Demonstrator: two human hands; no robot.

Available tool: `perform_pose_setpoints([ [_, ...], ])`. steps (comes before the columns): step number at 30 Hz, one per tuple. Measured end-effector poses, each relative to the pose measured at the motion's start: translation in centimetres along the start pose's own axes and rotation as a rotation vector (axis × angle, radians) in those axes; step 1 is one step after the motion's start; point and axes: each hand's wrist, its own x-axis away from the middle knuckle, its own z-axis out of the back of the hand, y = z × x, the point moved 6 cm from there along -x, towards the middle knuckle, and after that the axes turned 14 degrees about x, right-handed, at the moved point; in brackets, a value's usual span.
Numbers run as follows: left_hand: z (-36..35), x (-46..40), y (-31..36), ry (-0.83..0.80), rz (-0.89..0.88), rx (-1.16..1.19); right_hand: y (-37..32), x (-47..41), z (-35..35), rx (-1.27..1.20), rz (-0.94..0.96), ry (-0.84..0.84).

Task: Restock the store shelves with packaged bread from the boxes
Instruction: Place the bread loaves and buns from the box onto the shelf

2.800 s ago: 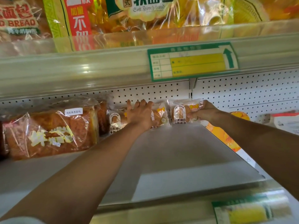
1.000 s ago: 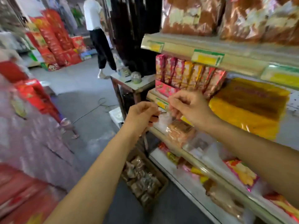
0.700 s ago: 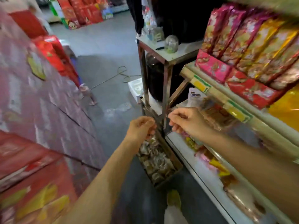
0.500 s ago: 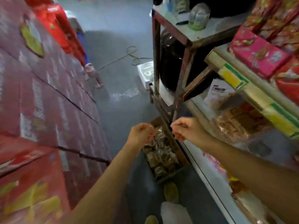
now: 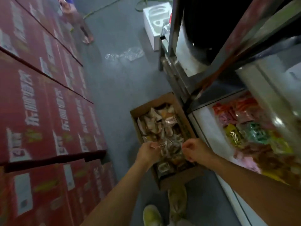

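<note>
Both hands, left (image 5: 148, 152) and right (image 5: 195, 150), hovered with fingers curled over the cardboard box (image 5: 177, 178) of packaged bread (image 5: 162, 126) on the floor; any grip was unclear; the light, crushable packs probably want lifting by their edges

Stacked red cartons (image 5: 42, 111) line the grey floor (image 5: 117, 75) beside a white foam tray (image 5: 154, 22).
</note>
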Motion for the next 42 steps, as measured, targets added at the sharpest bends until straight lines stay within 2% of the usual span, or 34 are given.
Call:
perform_pose_setpoints([
  [5, -2.9, -7.5, -6.0, -0.047, -0.045, -0.211, 5.0, -8.8, -6.8, 0.223, -0.042, -0.031],
  [7, -3.7, -9.9, -7.4, -0.050, -0.096, -0.282, 5.0, -10.9, -7.9, 0.258, -0.036, -0.044],
  [10, -5.3, -14.2, -10.1, -0.050, -0.157, -0.485, 6.2, -15.1, -10.4, 0.242, -0.043, -0.072],
  [17, -7.3, -19.0, -13.2, 0.001, -0.252, -0.996, 9.7, -22.0, -13.0, 0.243, -0.241, -0.026],
  [21, -7.8, -20.0, -14.2, 0.031, -0.246, -1.092, 10.8, -23.5, -14.0, 0.105, -0.325, 0.003],
  [25, -8.5, -20.4, -15.7, -0.044, -0.138, -0.975, 11.7, -23.6, -14.6, -0.021, -0.394, 0.098],
  [29, -9.0, -19.6, -16.8, -0.112, -0.031, -0.632, 10.8, -22.4, -13.4, -0.024, -0.333, 0.130],
  [33, -9.2, -17.6, -16.3, -0.142, 0.013, -0.432, 9.5, -19.4, -10.4, -0.037, -0.209, 0.161],
  [38, -7.4, -13.7, -13.8, -0.100, 0.056, -0.240, 7.6, -14.2, -5.8, -0.008, -0.078, 0.265],
  [42, -5.1, -9.9, -12.0, -0.020, 0.150, 0.168, 5.9, -8.7, -2.6, -0.149, -0.048, 0.379],
])
